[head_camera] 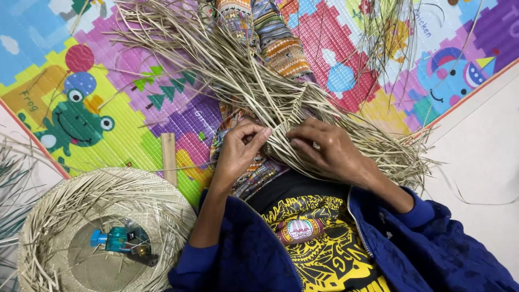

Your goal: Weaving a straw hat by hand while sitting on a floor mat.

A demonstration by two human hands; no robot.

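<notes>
Nearest me, my left hand [238, 154] and right hand [330, 151] meet over my lap, both pinched narrow on the woven edge of the straw weaving [281, 138], left fingertips at about 9 o'clock of the seam and right at 3, equally close. From there, I see its loose strands [205, 54] run long toward 11 o'clock across the colourful play mat [108, 108].

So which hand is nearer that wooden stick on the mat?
Left. The left hand grips straw strips just right of the wooden stick; the right hand sits farther away, beyond the left.
</notes>
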